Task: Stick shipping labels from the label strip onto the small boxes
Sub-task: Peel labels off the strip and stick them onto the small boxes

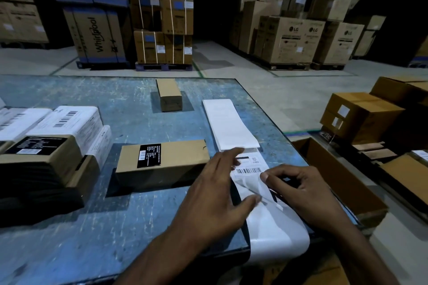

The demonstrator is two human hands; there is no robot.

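The white label strip point(231, 122) runs along the right side of the blue table point(129, 122) and hangs over its near edge. A printed shipping label point(249, 169) with a barcode lies on the strip, its lower corner lifted. My left hand point(213, 196) lies flat on the strip, fingers spread, thumb at the lifted corner. My right hand point(301, 192) pinches the peeled corner of the label. A small brown box point(162, 162) with a black sticker sits just left of my hands. Another small brown box point(168, 94) stands farther back.
Stacked boxes point(46, 146), some with white barcode labels, fill the table's left side. An open cardboard carton point(340, 180) stands on the floor to the right, with more cartons point(361, 118) beyond it. Large appliance cartons on pallets point(298, 39) line the back.
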